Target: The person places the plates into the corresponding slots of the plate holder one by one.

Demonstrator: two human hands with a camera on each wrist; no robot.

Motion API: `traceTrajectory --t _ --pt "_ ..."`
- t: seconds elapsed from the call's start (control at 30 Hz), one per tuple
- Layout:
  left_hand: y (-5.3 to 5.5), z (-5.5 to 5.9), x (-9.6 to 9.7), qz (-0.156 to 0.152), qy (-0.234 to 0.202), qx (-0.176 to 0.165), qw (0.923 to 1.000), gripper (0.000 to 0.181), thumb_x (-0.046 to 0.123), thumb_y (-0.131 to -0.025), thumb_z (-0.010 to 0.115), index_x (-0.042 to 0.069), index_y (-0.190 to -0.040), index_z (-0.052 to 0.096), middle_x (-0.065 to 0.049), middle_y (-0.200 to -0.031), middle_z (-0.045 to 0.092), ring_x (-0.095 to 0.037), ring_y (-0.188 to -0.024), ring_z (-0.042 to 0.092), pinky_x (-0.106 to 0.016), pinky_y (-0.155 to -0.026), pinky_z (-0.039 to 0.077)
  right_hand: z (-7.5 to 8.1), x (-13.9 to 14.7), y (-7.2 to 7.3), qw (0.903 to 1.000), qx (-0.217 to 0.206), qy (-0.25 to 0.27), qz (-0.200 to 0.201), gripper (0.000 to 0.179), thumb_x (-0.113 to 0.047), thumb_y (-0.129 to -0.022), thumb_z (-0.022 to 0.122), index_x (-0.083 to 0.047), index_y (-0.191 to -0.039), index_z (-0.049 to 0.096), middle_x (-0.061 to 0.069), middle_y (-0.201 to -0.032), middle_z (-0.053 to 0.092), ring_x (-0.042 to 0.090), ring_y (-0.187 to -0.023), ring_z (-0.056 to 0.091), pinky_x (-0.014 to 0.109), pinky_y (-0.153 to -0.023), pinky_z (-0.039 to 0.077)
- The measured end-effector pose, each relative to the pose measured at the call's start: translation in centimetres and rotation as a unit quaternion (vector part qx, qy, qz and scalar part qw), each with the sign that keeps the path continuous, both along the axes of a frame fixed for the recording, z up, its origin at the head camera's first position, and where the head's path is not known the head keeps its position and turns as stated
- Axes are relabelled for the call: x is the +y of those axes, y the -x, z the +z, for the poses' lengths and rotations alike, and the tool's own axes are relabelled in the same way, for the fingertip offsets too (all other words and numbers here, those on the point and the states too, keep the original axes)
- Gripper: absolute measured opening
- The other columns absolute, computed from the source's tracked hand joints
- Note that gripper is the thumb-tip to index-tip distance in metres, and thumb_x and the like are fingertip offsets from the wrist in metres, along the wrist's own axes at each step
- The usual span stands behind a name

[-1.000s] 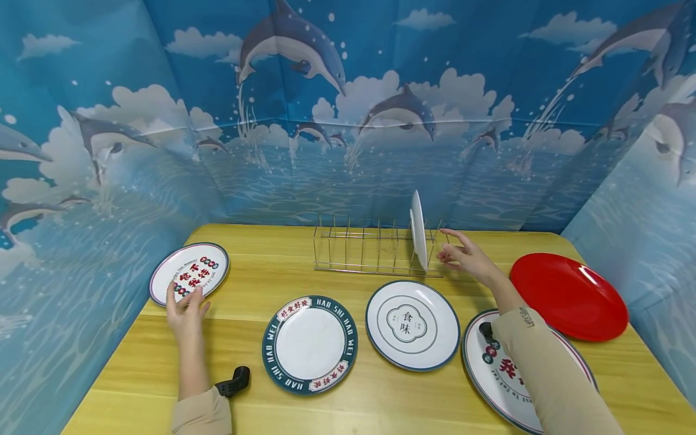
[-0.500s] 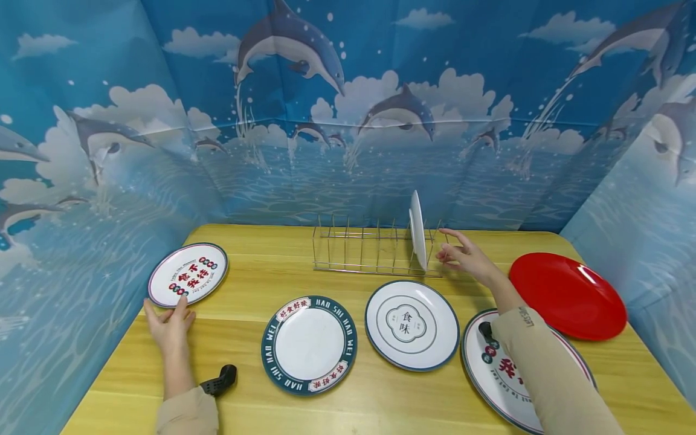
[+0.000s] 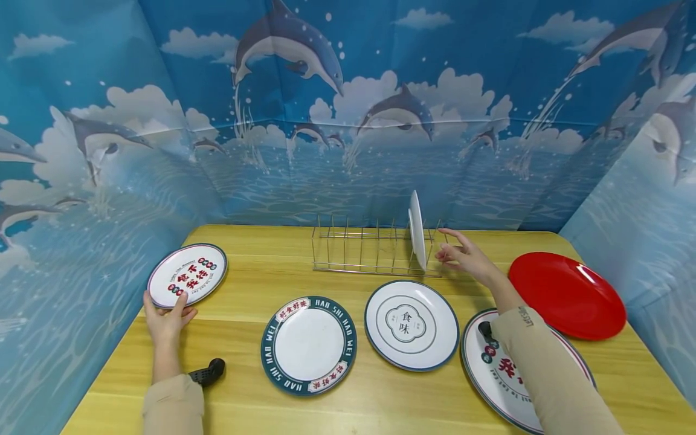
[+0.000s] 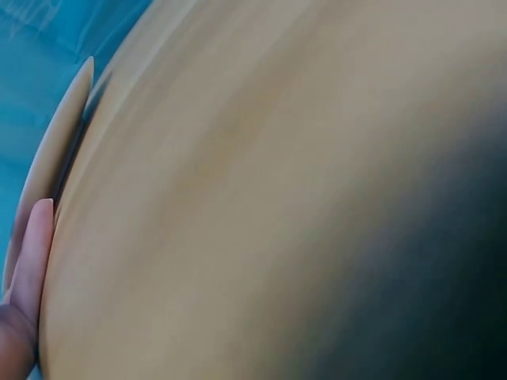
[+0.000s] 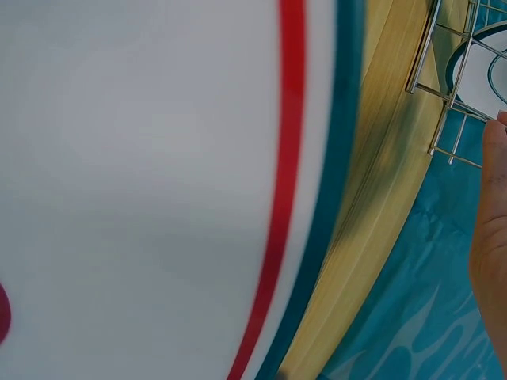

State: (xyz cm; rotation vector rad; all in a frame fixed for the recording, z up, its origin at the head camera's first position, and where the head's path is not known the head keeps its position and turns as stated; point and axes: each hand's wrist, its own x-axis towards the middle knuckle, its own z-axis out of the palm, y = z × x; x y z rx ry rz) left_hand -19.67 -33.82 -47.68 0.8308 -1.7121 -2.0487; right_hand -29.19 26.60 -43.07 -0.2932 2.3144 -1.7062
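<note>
My left hand (image 3: 165, 323) is at the near rim of a small white oval plate (image 3: 187, 275) with red characters and a dark rim, at the table's left edge. The thumb lies over the rim and the fingers reach round its left side, gripping it; in the left wrist view a finger (image 4: 36, 253) shows against the plate's edge (image 4: 51, 166). My right hand (image 3: 464, 260) stays at the right end of a wire dish rack (image 3: 353, 269), index finger stretched out, fingertips right by the end wires. A white plate (image 3: 417, 232) stands upright in the rack's right part.
A green-rimmed plate (image 3: 308, 345) and a white plate with a central emblem (image 3: 411, 325) lie in front of the rack. Under the right forearm is a large white plate (image 3: 489, 386); a red oval plate (image 3: 565, 296) lies at the right. A dolphin-printed curtain (image 3: 348, 169) surrounds the table.
My left hand has drawn back and left from above the small oval plate, then come to its near rim and taken hold. The right hand has stayed at the rack.
</note>
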Motion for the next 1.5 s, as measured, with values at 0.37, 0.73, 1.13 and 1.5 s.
traceTrajectory --t 0.37,0.73,1.13,1.5 --pt "0.5 -0.5 -0.5 -0.001 0.046 -0.052 0.9976 0.088 0.006 -0.088 0.055 0.024 -0.147 -0.007 -0.020 -0.147 0.001 0.004 -0.051 0.055 -0.015 -0.066 0.053 -0.1 0.0 0.1 1.0000 -0.004 0.001 -0.001 0.061 -0.030 -0.096 0.044 -0.013 -0.146 0.014 0.033 -0.115 0.046 0.046 -0.110 0.044 0.053 -0.097 0.037" --pt "0.5 -0.9 -0.4 0.024 0.002 -0.037 0.9990 0.088 0.002 -0.085 0.058 0.025 -0.147 0.000 -0.008 -0.129 0.012 0.004 -0.067 0.057 -0.015 -0.077 0.050 -0.1 0.0 0.1 1.0000 -0.001 -0.001 -0.004 0.059 -0.030 -0.097 0.044 -0.015 -0.146 0.016 0.033 -0.115 0.046 0.046 -0.109 0.045 0.053 -0.097 0.038" --pt "-0.2 -0.5 -0.7 -0.001 -0.105 0.020 0.9942 0.092 -0.001 -0.083 0.060 0.035 -0.146 0.003 -0.005 -0.152 0.006 0.002 -0.084 0.057 -0.017 -0.081 0.049 -0.2 0.1 0.1 1.0000 -0.003 -0.001 -0.005 0.058 -0.028 -0.097 0.044 -0.015 -0.146 0.016 0.032 -0.115 0.047 0.047 -0.110 0.044 0.053 -0.097 0.037" --pt "-0.4 -0.1 -0.9 -0.025 -0.196 0.045 0.9793 0.093 -0.016 -0.082 0.053 0.039 -0.145 0.011 -0.006 -0.146 0.013 -0.006 -0.082 0.062 -0.021 -0.085 0.049 0.0 0.0 0.1 0.9999 -0.007 -0.001 -0.007 0.057 -0.028 -0.097 0.044 -0.016 -0.146 0.017 0.033 -0.117 0.046 0.048 -0.110 0.044 0.052 -0.097 0.037"
